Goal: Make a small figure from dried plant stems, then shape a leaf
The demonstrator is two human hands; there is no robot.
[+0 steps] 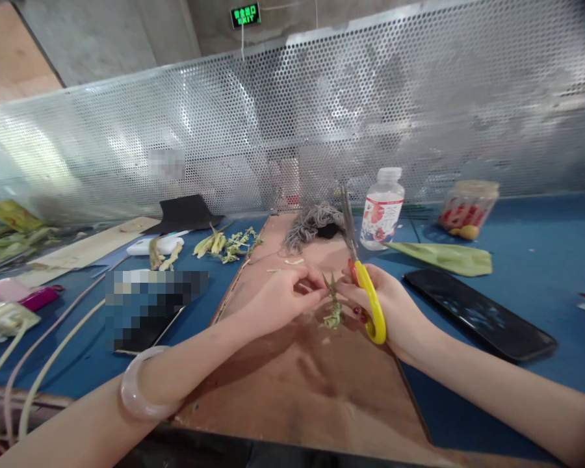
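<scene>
A small woven piece of green leaf (333, 313), with pointed tips standing up at its top, is between my hands over the brown board. My left hand (290, 296) is closed, its thumb and fingertips pinching the piece's left side. My right hand (394, 309) keeps a pair of scissors (370, 302) hooked on its fingers. The scissors have yellow and red handles, and their metal blades point up and away from me. The right fingertips also meet the woven piece; their exact grip is partly hidden behind the handles.
A tangle of grey yarn (314, 224) lies behind my hands. To the right are a clear labelled bottle (383, 211), a jar (469, 207), a long green leaf (448, 257) and a black phone (480, 315). Leaf scraps (234, 246) and cables (63, 338) lie left. A perforated metal panel (273, 123) stands behind.
</scene>
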